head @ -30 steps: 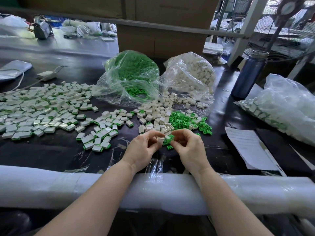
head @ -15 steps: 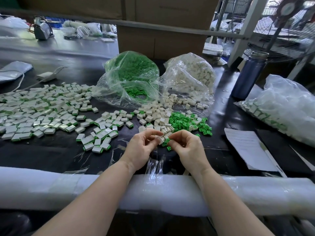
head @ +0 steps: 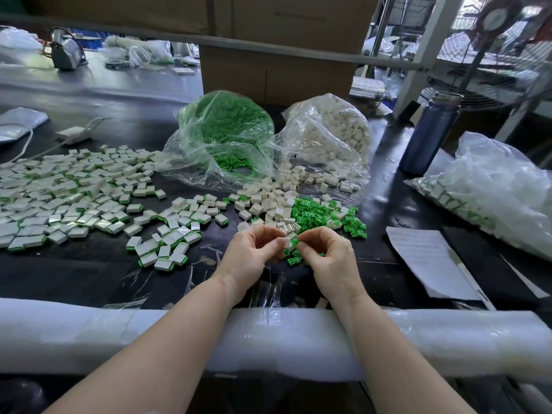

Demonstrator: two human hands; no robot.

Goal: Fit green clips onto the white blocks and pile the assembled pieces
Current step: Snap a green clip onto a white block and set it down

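A small white plastic block [head: 286, 242] is pinched between the curled fingers of the left hand [head: 249, 258], just above the black table [head: 89, 270]. A small green plastic clip [head: 294, 243] is gripped by the fingertips of the right hand [head: 330, 258] and is held against the block's right side. Loose white blocks [head: 268, 201] and loose green clips [head: 316, 213] are heaped just beyond the hands. Assembled white-and-green pieces [head: 68, 195] are spread to the left. A clear bag of green clips [head: 224, 135] and a clear bag of white blocks [head: 328, 135] are seen behind.
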